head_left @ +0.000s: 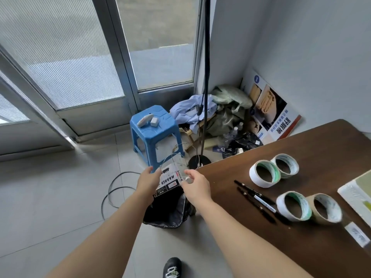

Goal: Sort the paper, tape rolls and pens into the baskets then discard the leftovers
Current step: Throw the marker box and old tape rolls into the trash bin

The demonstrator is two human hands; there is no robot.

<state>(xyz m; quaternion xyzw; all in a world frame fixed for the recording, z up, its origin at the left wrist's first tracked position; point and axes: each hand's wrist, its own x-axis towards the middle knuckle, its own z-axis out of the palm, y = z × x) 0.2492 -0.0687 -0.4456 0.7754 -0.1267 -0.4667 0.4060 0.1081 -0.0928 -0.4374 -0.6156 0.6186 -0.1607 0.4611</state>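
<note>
The left hand (148, 181) grips the marker box (167, 182), a leftover. The right hand (195, 185) appears to pinch clear wrap (180, 171) at the box's right end. The box hangs tilted between them, its long axis pointing down into the black-lined bin (168, 209) directly below, on the tiled floor (60, 197) off the desk's (301, 153) left edge. Tape rolls (263, 173), pens (259, 199) and paper (355, 189) wait on the desk, nearer the right hand. A blue stool (154, 129) stands beyond.
</note>
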